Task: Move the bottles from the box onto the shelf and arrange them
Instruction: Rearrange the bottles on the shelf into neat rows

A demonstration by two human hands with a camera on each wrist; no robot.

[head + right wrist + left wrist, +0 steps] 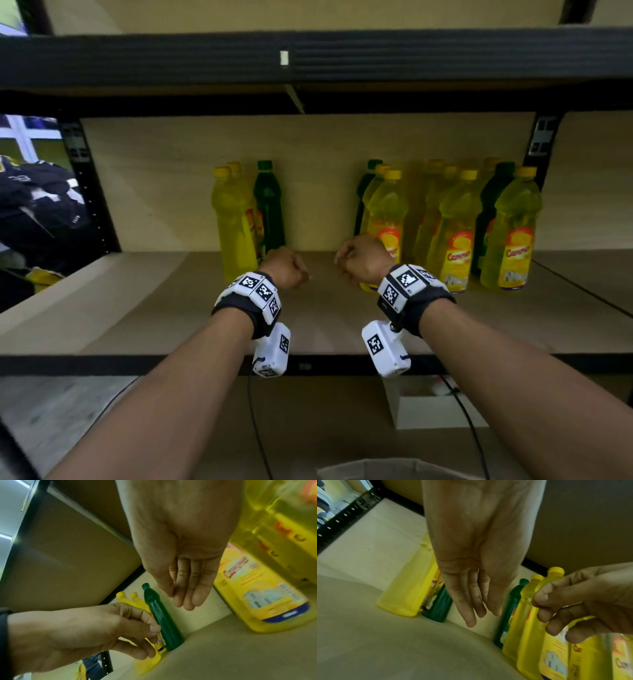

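Both of my hands hover empty over the wooden shelf board (pixel 137 308). My left hand (pixel 291 270) hangs with relaxed fingers (pixel 471 615) just in front of a small group of two yellow bottles (pixel 234 219) and a green bottle (pixel 269 202). My right hand (pixel 349 260) is also relaxed, its fingers (pixel 188 597) pointing down, just left of a larger group of several yellow bottles (pixel 452 233) and green bottles (pixel 493 205) standing upright. Neither hand touches a bottle. A gap of bare shelf lies between the two groups.
A black upper shelf beam (pixel 308 58) runs overhead, and black uprights (pixel 82 178) frame the bay. Below the shelf's front edge stand a white box (pixel 431 407) and cables. A cardboard edge (pixel 373 467) shows at the bottom of the head view.
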